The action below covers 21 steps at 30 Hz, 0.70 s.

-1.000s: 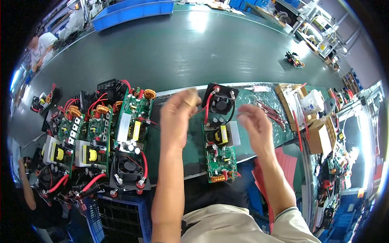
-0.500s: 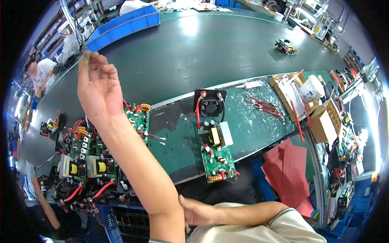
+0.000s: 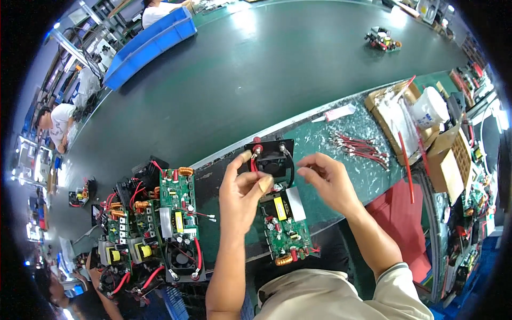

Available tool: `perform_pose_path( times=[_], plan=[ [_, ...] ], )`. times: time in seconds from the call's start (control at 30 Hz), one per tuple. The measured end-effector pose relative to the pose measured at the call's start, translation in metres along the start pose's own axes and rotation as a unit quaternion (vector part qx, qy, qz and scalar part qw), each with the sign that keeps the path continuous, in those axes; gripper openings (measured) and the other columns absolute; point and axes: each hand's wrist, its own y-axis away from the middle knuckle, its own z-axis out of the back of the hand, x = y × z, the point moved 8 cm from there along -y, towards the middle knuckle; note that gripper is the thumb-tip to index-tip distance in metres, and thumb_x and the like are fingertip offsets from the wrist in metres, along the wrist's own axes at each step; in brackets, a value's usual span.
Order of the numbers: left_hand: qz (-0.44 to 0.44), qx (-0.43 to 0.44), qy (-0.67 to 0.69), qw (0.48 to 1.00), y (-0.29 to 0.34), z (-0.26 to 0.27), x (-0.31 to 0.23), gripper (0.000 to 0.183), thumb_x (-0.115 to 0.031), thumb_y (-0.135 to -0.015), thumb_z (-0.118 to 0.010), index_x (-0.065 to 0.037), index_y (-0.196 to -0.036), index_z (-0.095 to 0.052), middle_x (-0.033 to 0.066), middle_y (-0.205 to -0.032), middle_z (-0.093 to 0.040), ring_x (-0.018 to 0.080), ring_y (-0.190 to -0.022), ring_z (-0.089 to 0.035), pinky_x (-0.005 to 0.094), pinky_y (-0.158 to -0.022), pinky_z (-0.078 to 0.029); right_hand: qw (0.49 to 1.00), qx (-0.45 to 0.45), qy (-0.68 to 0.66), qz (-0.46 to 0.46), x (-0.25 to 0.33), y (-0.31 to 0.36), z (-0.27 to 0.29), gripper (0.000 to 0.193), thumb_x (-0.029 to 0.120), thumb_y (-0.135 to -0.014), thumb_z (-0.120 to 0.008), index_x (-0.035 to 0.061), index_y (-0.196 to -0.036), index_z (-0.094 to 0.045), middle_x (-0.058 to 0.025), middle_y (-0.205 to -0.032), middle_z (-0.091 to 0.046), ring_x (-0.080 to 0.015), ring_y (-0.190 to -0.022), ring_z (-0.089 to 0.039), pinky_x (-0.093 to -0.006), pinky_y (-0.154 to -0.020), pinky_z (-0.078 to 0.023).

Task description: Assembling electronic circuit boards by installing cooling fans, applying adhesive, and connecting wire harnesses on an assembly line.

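Note:
A green circuit board lies on the bench in front of me. It carries a yellow-wrapped transformer and a pale metal heat sink. At its far end stands a black fan panel with a red terminal and a thick black cable. My left hand is beside the panel, its thumb and fingers closed on a red wire, partly hidden by the fingers. To the right of the black cable is my right hand, fingers bent and apart, with nothing seen in it.
Several similar boards with fans crowd the left. Red wires, a white tube, a cardboard tray and a white bucket are to the right. Beyond lies a dark green belt bearing a blue bin; people sit past it.
My left hand has come down from the far left to the fan panel and closed on the red wire. My right hand has left my left elbow and reached beside the panel.

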Motion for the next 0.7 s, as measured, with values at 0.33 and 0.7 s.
perform_pose_path(
  times=[0.33, 0.7],
  plan=[
    [-0.025, -0.004, -0.086, 0.996, -0.008, -0.017, 0.01, 0.023, 0.001, -0.091, -0.067, 0.005, -0.113, -0.066, 0.0082, -0.098, -0.071, 0.0143, -0.09, -0.069, 0.0263, -0.082, -0.056, 0.998, -0.022, -0.026, -0.058, -0.041, -0.022, 0.001, 0.013, 0.006, -0.092, -0.065, 0.0014, -0.104, -0.065, -0.0006, -0.082, -0.065, -0.0068, -0.074, -0.059, -0.0229, -0.066, -0.048],
    [0.062, -0.057, -0.122, 0.989, -0.009, -0.023, 0.017, 0.017, -0.003, -0.086, -0.073, -0.001, -0.102, -0.066, 0.0052, -0.088, -0.072, 0.006, -0.07, -0.062, 0.0184, -0.061, -0.047, 0.976, 0.19, -0.093, -0.051, -0.055, -0.026, -0.029, 0.012, -0.006, -0.086, -0.057, 0.0, -0.096, -0.06, -0.0001, -0.08, -0.062, -0.0064, -0.075, -0.056, -0.0241, -0.066, -0.046]
  ],
)
